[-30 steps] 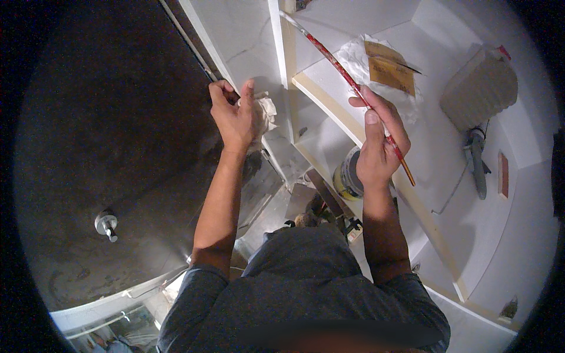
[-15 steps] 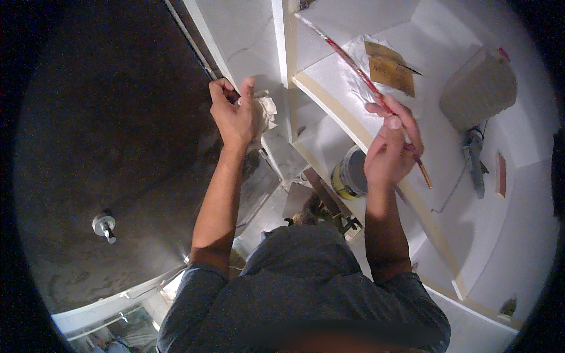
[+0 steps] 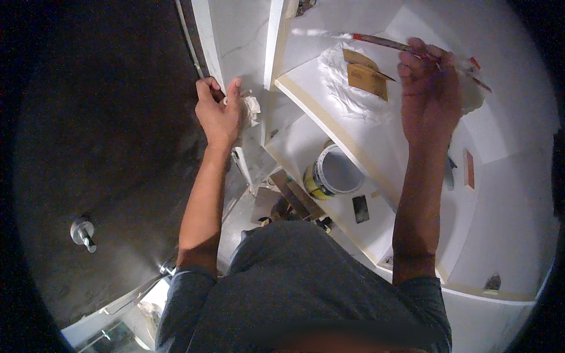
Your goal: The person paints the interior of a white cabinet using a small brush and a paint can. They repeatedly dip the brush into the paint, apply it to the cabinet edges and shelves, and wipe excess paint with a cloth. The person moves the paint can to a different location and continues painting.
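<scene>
My left hand [image 3: 218, 117] is closed on a crumpled white rag [image 3: 252, 112], thumb up, beside the pale upright edge of a panel at the dark wall. My right hand [image 3: 431, 97] is raised over the white shelf [image 3: 318, 76]. Its fingers grip a long thin paint-smeared stick [image 3: 381, 42], brush-like, red and dark with a white end pointing left. Left of that hand, folded brown sandpaper [image 3: 369, 81] rests on a bunched white cloth [image 3: 336, 94]. A pale jug [image 3: 472, 99] is mostly hidden behind my right hand.
A paint bucket [image 3: 318, 179] stands below the shelf edge, with a dark flat rectangle [image 3: 360, 209] to its right. A reddish strip [image 3: 469, 169] lies at the right. From the dark wall [image 3: 106, 129] a metal fitting [image 3: 83, 231] sticks out at lower left.
My right hand has moved up and right with the stick, which now lies flatter across the view. The bucket and dark rectangle show more fully. My left hand keeps its grip.
</scene>
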Available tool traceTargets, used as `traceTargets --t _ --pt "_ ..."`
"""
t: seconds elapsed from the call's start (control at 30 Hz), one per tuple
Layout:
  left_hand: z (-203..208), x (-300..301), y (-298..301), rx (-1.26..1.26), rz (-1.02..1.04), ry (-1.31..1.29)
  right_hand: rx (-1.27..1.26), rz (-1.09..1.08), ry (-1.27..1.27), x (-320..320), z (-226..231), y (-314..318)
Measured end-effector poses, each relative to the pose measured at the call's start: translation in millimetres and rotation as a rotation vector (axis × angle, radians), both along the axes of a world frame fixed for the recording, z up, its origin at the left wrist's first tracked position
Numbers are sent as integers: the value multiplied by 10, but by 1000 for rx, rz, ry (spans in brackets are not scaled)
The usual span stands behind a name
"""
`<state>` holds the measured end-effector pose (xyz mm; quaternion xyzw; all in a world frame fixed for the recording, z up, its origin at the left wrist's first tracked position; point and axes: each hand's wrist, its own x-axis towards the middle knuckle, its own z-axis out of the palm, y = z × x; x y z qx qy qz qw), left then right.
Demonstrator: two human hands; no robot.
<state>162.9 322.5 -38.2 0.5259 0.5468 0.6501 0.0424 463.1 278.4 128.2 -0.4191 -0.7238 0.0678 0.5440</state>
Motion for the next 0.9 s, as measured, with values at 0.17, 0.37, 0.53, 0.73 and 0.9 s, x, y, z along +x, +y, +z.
traceTargets --t 0.17,0.37,0.53,0.73,0.9 --pt "-19 10 7 -9 -4 -21 134 -34 -255 -43 41 281" --pt "-31 -19 20 -48 -2 6 -157 626 471 -148 152 459" --pt "-43 -36 14 -40 11 -9 -195 641 409 -150 299 565" --pt "5 -10 -7 -97 -16 -12 -152 598 446 -38 261 766" --pt "-15 -15 -7 -31 -11 -6 -94 510 388 -127 206 776"
